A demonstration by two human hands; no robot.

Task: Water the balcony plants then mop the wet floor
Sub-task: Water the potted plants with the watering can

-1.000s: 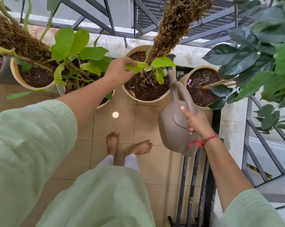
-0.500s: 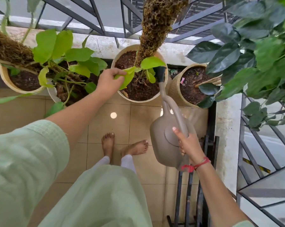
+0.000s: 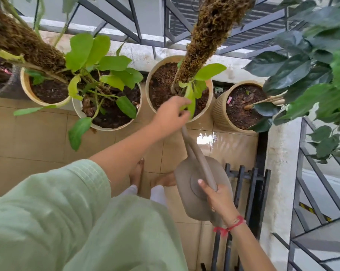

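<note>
Aiming the watering can point(image 3: 196, 184) at the middle pot point(image 3: 148, 94), spout tip hidden behind the left hand point(image 3: 172, 116).
The right hand point(image 3: 219, 200) grips the can's handle; the left hand pinches a leaf point(image 3: 190, 100) aside, it seems. With the spout low by the rim, water could miss the soil and spread over the wet-looking tile point(image 3: 229, 147).

**Left hand pulling the leaf down while the can's spout is slipping in behind it**

The left hand point(image 3: 171, 116) is drifting right across the round cream pot point(image 3: 204, 112). It is now pinching the yellow-green leaf point(image 3: 190, 102) so that it is hanging bent down over the near rim instead of lying flat. The grey-brown plastic watering can point(image 3: 192, 192) is swinging in closer, and its long spout point(image 3: 194, 151) is now running up behind the left hand, tip hidden. A wider glossy patch is showing on the tan floor tile point(image 3: 206, 138).
</note>
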